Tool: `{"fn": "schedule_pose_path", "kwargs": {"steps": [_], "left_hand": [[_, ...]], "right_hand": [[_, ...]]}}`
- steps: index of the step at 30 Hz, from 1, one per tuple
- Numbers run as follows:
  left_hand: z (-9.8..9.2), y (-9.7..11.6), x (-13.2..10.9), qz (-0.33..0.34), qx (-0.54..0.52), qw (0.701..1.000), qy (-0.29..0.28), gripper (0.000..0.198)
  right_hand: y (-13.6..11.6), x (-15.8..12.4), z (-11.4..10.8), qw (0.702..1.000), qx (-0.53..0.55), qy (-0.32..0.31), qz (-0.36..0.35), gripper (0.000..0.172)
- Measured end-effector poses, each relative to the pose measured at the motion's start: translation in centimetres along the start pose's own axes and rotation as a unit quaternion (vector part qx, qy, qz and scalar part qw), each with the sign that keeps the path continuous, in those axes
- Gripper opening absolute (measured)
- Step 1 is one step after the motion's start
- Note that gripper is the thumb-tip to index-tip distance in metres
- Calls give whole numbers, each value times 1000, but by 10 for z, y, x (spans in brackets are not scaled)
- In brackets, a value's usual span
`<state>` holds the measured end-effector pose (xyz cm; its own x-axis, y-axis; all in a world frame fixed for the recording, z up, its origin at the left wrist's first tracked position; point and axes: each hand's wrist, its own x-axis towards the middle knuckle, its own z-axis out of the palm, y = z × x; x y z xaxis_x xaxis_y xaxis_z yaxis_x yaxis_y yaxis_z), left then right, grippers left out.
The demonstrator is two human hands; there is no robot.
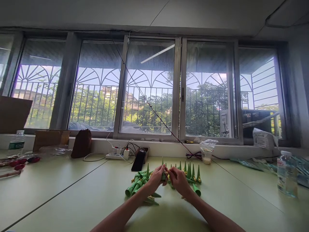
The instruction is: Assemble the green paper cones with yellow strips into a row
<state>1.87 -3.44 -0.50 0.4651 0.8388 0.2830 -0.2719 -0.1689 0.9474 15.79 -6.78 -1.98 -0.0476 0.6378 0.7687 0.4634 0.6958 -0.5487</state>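
Observation:
My left hand (pixel 156 176) is closed round a green cone piece (pixel 163 160), whose pointed tip rises above the fingers. Right beside it, my right hand (pixel 178 180) has its thumb and fingers pinched together near the cone; what they grip is too small to make out. Green tubes (pixel 136 187) lie in a pile left of the hands. Several green cones (pixel 189 170) with yellowish bits at their bases stand upright to the right. Another green tube (pixel 196 190) lies nearer me on the right, and loose cones (pixel 151 201) lie below my left hand.
Behind the hands are a black phone (pixel 139 160), a white power strip (pixel 117 156) and a plastic-covered cup (pixel 207 156). A bottle (pixel 286 174) stands at the right. At the left are a brown pouch (pixel 81 144), a cardboard box (pixel 51 139) and another bottle (pixel 16 142).

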Motion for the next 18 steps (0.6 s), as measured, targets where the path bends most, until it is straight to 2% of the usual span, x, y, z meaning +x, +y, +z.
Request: {"fn": "schedule_pose_path", "kwargs": {"steps": [18], "left_hand": [[3, -5, -4, 24, 50, 998, 16, 51]], "right_hand": [[6, -1, 2, 998, -40, -26, -47, 28]]}}
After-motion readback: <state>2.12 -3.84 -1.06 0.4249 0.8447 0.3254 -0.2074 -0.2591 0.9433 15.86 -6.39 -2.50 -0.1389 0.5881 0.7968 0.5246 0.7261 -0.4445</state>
